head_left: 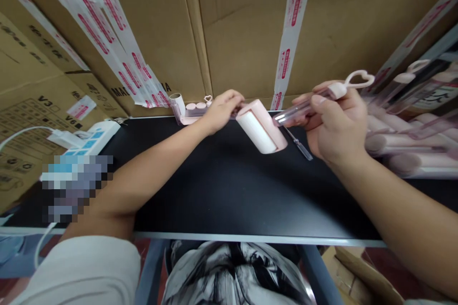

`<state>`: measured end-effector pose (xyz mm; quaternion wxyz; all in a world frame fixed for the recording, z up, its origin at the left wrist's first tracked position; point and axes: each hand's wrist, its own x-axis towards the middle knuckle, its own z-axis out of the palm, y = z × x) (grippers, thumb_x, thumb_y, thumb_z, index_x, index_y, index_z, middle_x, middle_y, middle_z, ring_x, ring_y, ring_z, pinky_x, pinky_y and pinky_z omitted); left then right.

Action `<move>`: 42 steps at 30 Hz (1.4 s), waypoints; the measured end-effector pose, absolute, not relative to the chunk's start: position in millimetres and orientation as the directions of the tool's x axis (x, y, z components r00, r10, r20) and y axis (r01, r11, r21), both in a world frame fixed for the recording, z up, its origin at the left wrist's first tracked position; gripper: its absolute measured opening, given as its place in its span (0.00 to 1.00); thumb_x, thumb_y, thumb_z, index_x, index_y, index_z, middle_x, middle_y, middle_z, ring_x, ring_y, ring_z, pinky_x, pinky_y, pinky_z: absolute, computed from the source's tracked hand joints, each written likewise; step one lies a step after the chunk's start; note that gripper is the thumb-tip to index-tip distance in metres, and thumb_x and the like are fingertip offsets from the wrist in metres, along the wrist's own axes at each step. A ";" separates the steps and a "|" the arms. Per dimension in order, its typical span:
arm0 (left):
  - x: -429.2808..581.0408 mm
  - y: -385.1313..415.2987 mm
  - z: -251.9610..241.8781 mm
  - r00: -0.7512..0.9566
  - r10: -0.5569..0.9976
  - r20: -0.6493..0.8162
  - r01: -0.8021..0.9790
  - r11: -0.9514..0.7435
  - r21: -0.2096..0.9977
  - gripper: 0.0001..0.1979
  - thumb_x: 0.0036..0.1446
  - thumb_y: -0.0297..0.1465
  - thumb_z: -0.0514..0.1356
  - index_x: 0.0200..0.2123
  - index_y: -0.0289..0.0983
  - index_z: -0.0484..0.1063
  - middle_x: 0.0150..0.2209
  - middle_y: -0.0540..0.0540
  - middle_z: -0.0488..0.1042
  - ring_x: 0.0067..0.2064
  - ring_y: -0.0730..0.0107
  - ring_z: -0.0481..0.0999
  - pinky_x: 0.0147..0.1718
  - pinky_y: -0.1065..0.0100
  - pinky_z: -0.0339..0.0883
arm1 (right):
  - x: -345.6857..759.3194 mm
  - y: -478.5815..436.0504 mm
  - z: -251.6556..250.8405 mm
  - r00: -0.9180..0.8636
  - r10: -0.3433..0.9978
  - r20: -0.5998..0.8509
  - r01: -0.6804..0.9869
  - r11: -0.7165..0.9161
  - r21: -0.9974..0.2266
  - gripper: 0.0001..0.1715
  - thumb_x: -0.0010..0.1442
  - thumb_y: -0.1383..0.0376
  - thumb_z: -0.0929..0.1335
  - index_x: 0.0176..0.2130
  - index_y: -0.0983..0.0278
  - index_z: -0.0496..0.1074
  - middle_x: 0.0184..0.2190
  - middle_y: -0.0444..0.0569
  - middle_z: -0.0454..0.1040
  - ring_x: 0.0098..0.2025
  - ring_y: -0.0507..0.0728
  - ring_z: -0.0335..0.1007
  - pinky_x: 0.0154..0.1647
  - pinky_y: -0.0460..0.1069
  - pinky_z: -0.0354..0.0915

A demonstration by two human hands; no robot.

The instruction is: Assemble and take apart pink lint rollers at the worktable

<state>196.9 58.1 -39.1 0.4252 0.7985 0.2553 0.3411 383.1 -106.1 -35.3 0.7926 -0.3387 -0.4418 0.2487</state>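
A pink-and-white lint roller hangs tilted above the black tabletop, its roll of white sheets facing down and left. My left hand has its fingers closed at the roller's upper left end. In my right hand is a clear pinkish tube, which has a pale pink heart-shaped loop at its end. The tube's lower tip is close to the roller's right side; whether they touch is hard to tell.
A screwdriver lies behind the roller. Pink parts stand against the back cartons. Several rollers are stacked at the right. A power strip with cables is at the left.
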 end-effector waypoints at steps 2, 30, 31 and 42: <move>175.2 32.6 -45.6 0.634 0.747 0.199 -0.080 -0.193 0.978 0.32 0.65 0.61 0.48 0.42 0.38 0.72 0.39 0.41 0.79 0.42 0.59 0.80 0.42 0.59 0.74 | 373.4 -106.9 -38.9 0.463 0.771 0.438 -0.201 0.572 -0.795 0.14 0.55 0.64 0.76 0.38 0.59 0.70 0.33 0.43 0.83 0.26 0.53 0.78 0.29 0.50 0.79; 79.8 -47.6 -52.1 0.400 0.898 -0.182 -0.176 0.270 0.947 0.17 0.45 0.35 0.74 0.35 0.32 0.75 0.27 0.46 0.77 0.26 0.67 0.79 0.26 0.66 0.81 | 350.5 -120.1 -82.6 -0.233 0.605 0.761 0.799 0.565 -0.204 0.12 0.65 0.58 0.73 0.48 0.57 0.80 0.40 0.51 0.86 0.38 0.61 0.85 0.44 0.54 0.80; 79.8 -49.6 -51.0 0.394 0.902 -0.176 -0.190 0.267 0.945 0.17 0.45 0.35 0.74 0.35 0.32 0.75 0.27 0.46 0.77 0.26 0.67 0.78 0.25 0.66 0.80 | 350.9 -119.9 -83.4 -0.243 0.565 0.789 0.797 0.580 -0.169 0.11 0.65 0.59 0.73 0.47 0.57 0.80 0.40 0.50 0.86 0.38 0.62 0.85 0.43 0.54 0.80; 67.2 -41.1 -40.4 0.470 0.852 -0.231 -0.144 0.332 0.932 0.14 0.49 0.37 0.71 0.34 0.33 0.76 0.25 0.45 0.77 0.23 0.65 0.78 0.20 0.67 0.76 | 349.4 -104.4 -72.8 -0.389 0.252 0.886 0.612 0.790 0.043 0.27 0.56 0.73 0.77 0.53 0.53 0.80 0.43 0.48 0.86 0.43 0.65 0.86 0.48 0.61 0.83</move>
